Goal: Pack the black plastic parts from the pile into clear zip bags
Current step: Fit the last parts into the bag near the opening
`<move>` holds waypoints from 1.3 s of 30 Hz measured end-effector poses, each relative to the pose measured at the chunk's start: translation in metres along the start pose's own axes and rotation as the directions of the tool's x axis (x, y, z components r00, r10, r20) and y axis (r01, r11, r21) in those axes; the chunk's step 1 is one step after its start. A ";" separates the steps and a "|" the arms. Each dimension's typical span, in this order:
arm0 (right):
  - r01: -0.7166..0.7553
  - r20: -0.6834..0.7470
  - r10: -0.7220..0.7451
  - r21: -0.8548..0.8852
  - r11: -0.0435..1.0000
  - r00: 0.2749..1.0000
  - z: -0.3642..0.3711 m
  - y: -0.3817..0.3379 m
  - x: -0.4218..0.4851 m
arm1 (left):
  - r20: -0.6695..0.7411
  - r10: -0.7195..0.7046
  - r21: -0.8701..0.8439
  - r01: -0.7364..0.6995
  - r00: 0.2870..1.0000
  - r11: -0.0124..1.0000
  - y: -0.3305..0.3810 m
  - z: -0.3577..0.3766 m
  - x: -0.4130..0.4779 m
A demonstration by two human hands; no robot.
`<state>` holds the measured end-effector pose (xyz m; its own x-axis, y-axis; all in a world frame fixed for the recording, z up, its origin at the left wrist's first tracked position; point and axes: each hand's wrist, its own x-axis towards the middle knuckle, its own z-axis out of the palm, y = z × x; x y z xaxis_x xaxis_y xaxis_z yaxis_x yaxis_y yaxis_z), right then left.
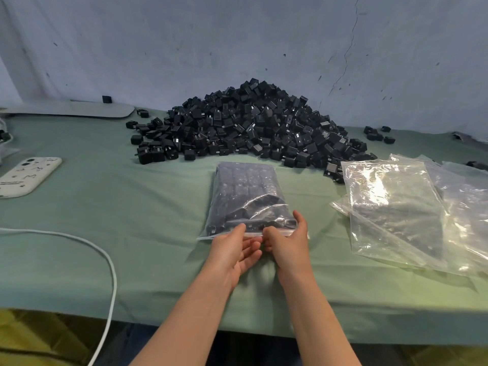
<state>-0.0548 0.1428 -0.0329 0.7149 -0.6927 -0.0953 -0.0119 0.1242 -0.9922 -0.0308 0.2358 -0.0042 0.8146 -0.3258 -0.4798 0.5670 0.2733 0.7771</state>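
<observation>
Head view: filled zip bag (pixel 247 199) lies flat on the green cloth (pixel 148 220) mid-table, black parts packed inside, zip edge toward me. My left hand (pixel 233 248) and right hand (pixel 289 241) both pinch that edge, thumbs on top, close together. Pile of black parts (pixel 250 125) just behind the bag. Empty clear bags (pixel 396 207) stacked to the right. Phone (pixel 26 177) and white cable (pixel 107 260) at left.

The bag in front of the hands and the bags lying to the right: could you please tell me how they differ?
The filled bag bulges with black parts; the spare bags lie flat and look empty. The left hand and right hand pinch the filled bag's zip edge; the spare bags lie untouched. Both are clear plastic, on the green cloth.
</observation>
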 end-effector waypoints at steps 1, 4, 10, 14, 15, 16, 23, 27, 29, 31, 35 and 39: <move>0.005 0.003 -0.005 0.013 1.000 1.000 -0.001 0.000 -0.001 | -0.016 0.015 -0.012 -0.015 1.000 1.000 0.000 -0.002 0.001; 0.013 -0.011 -0.012 0.059 0.998 1.000 -0.002 0.001 -0.002 | -0.034 0.056 0.030 -0.055 0.998 0.998 0.002 -0.004 0.000; 0.034 0.049 -0.032 -0.038 0.999 0.998 0.000 0.003 -0.002 | 0.000 0.054 0.069 -0.053 0.999 0.996 0.003 -0.007 0.000; 0.047 0.049 -0.041 -0.132 0.990 0.998 0.009 0.006 -0.004 | 0.000 0.071 0.119 -0.070 0.998 0.990 0.001 -0.005 0.000; 0.047 0.053 -0.041 -0.127 0.991 0.998 0.011 0.006 -0.004 | -0.006 0.076 0.127 -0.075 0.997 0.989 0.001 -0.004 0.000; 0.049 0.060 -0.041 -0.124 0.991 0.997 0.012 0.006 -0.004 | -0.014 0.083 0.127 -0.081 0.996 0.989 0.000 -0.004 -0.001; 0.028 0.080 -0.024 -0.054 0.998 0.996 0.016 -0.001 -0.005 | -0.007 0.067 0.113 -0.066 0.998 0.991 0.003 -0.008 -0.002; 0.010 0.037 -0.009 -0.035 0.999 0.999 0.008 0.002 -0.006 | -0.010 0.034 0.048 -0.034 0.999 0.998 0.004 -0.009 -0.002; 0.035 -0.007 -0.036 -0.070 0.997 0.999 -0.006 0.002 -0.004 | -0.024 0.025 0.031 -0.025 0.999 0.999 0.005 -0.011 -0.001; 0.054 -0.055 -0.059 -0.092 0.994 0.997 -0.028 -0.003 0.002 | -0.045 0.031 0.008 -0.030 0.999 1.000 0.008 -0.016 0.000; 0.053 -0.022 -0.059 -0.211 0.976 0.998 -0.060 -0.008 0.007 | -0.022 0.027 0.005 -0.027 0.999 1.000 0.008 -0.019 -0.001; 0.053 0.098 -0.024 -0.313 0.948 0.995 -0.070 -0.010 0.009 | 0.000 0.018 0.048 -0.018 1.000 0.999 0.010 -0.025 -0.005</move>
<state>-0.0972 0.0861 -0.0291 0.7800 -0.6225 -0.0633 -0.1915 -0.1412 -0.9713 -0.0261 0.2631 -0.0045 0.8250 -0.3208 -0.4653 0.5453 0.2355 0.8045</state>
